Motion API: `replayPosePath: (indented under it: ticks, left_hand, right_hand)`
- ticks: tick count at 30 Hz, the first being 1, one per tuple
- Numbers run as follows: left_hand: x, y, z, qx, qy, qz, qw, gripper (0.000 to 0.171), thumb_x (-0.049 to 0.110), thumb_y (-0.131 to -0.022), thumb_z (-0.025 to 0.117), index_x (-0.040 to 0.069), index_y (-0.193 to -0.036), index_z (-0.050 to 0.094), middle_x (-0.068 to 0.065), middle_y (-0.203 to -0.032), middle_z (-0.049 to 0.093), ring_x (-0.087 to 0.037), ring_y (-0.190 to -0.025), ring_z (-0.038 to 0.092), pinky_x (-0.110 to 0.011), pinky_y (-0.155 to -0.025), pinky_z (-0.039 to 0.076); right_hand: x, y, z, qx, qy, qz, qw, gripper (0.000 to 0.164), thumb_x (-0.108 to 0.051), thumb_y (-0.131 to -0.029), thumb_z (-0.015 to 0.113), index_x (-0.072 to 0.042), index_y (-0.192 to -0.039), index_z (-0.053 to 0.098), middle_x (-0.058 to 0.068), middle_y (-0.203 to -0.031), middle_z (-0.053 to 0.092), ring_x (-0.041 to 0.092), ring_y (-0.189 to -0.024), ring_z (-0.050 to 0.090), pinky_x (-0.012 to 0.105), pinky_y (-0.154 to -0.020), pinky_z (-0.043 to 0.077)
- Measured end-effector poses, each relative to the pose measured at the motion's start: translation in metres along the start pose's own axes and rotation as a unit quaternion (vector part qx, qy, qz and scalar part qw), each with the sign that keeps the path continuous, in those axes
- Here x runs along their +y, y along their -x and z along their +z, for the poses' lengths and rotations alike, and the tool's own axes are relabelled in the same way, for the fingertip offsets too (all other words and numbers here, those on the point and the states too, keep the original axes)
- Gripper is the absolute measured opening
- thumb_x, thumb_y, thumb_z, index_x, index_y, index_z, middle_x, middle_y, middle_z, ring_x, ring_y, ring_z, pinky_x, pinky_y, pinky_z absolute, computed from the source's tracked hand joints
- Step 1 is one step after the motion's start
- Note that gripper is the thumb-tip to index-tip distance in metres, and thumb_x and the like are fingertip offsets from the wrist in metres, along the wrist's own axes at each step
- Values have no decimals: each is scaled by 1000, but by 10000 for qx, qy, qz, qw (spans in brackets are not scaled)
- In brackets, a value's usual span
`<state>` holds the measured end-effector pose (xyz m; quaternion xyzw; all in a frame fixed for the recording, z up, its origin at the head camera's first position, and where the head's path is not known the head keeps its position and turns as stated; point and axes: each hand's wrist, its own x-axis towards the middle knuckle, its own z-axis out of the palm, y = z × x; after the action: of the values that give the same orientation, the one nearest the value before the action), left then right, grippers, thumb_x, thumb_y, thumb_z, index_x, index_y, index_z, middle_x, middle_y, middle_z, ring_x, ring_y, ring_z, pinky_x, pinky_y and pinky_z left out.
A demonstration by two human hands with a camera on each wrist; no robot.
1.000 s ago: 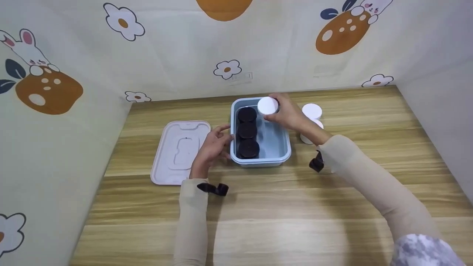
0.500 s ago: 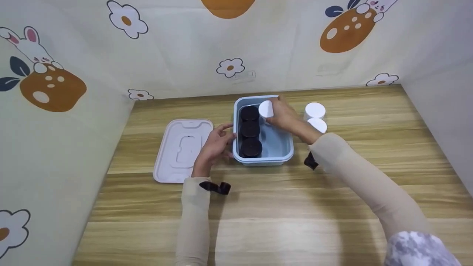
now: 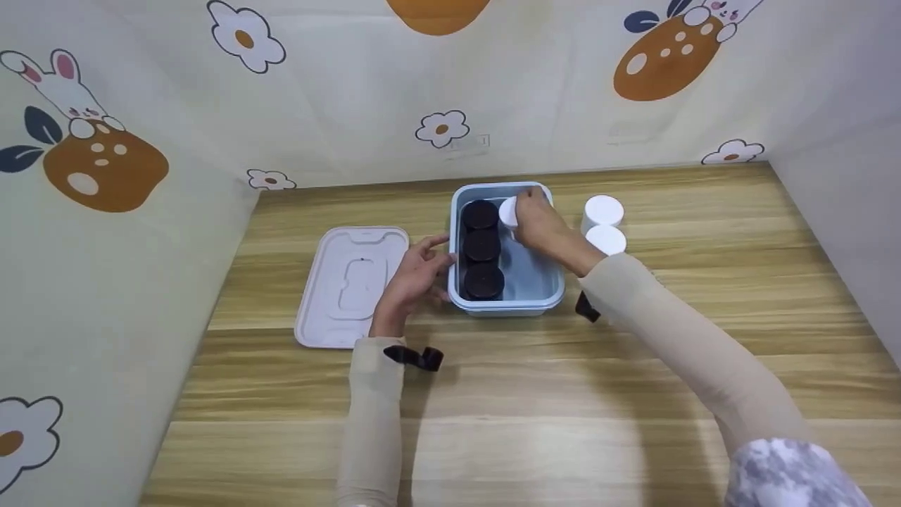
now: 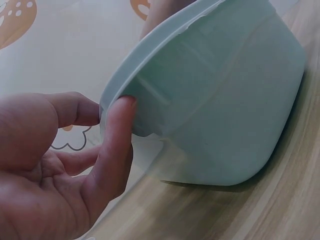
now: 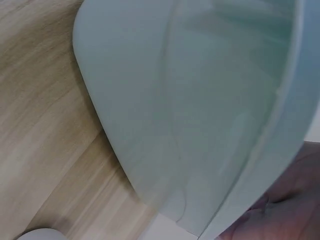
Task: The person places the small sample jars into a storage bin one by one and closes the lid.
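Observation:
In the head view, my right hand (image 3: 543, 224) reaches into the light blue plastic box (image 3: 505, 305) and grips a white-lidded jar (image 3: 508, 213), partly hidden by the fingers. Three black-lidded jars (image 3: 482, 246) stand in a row along the box's left wall, left of the white one. My left hand (image 3: 415, 273) is at the box's left side. The left wrist view shows its fingers (image 4: 120, 117) holding the rim (image 4: 132, 67), one under the lip and another at the edge. In the right wrist view the box wall (image 5: 165, 110) hides the jar; part of the right hand (image 5: 285, 200) shows.
A pale lid (image 3: 352, 289) lies flat on the wooden table (image 3: 507, 394) left of the box, partly behind the left hand. Right of the box stand two white-lidded jars (image 3: 604, 211), one behind the other, close to the right forearm. A patterned curtain (image 3: 352, 105) rises behind the table.
My right hand has lowered the white-lidded jar into the box and now covers more of its lid. My left hand stays at the box's left rim. The whole head view has shifted slightly.

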<state>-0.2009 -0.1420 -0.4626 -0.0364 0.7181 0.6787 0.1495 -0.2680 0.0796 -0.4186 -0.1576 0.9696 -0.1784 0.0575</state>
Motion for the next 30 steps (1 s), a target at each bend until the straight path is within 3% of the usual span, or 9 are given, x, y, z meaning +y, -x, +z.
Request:
replayPosePath:
  ticks: [6, 10, 15, 18, 23, 26, 30]
  left_hand:
    - [0, -1, 1, -24, 25, 10, 10000, 50, 11, -98, 57, 6, -146, 46, -5, -88, 53, -16, -58, 59, -26, -39, 53]
    - [-1, 0, 2, -40, 71, 19, 10000, 51, 10, -97, 56, 5, -147, 45, -4, -88, 56, -16, -61, 60, -25, -39, 53]
    - [0, 1, 1, -67, 21, 20, 10000, 51, 11, -97, 56, 6, -147, 46, -5, -90, 58, -15, -61, 61, -24, -39, 53]
    - [0, 1, 1, -48, -28, 8, 10000, 51, 12, -97, 56, 7, -147, 46, -6, -92, 59, -13, -59, 61, -25, -39, 53]
    - [-1, 0, 1, 16, -109, -11, 9999, 49, 10, -98, 55, 5, -146, 46, -5, -93, 57, -12, -64, 60, -25, -39, 53]
    - [-1, -2, 0, 37, -184, -18, 9998, 48, 11, -98, 56, 5, -146, 47, -5, -92, 57, -12, -65, 60, -26, -41, 55]
    - [-1, -3, 1, 41, -196, -25, 9998, 48, 11, -98, 56, 6, -145, 48, -6, -93, 58, -13, -64, 61, -28, -41, 55]
  right_hand:
    - [3, 8, -7, 95, -486, -62, 9988, 63, 3, -81, 66, 20, -136, 40, 41, -137, 41, 49, -126, 49, 53, -110, 47]
    - [5, 21, -17, 248, -934, -87, 9953, 70, -3, -87, 69, 11, -147, 35, 35, -144, 39, 46, -134, 44, 53, -116, 42]
    - [17, 50, -26, 790, -1435, -168, 9864, 60, -14, -92, 70, 2, -145, 46, 25, -142, 46, 40, -130, 49, 53, -111, 44]
    - [32, 67, -26, 1379, -1829, -300, 9729, 53, -12, -90, 72, 1, -138, 54, 24, -135, 53, 40, -123, 52, 53, -107, 45]
    - [64, 87, -19, 2170, -2618, -248, 9401, 46, -7, -86, 76, 2, -129, 61, 24, -128, 57, 39, -117, 55, 52, -104, 47]
    - [83, 94, -13, 2376, -2977, -34, 9246, 47, -6, -85, 77, 2, -129, 61, 23, -130, 55, 38, -122, 53, 53, -106, 46]
    - [104, 99, -4, 2424, -3205, 216, 9154, 51, -6, -84, 78, 3, -131, 59, 21, -133, 53, 36, -128, 49, 54, -105, 44]
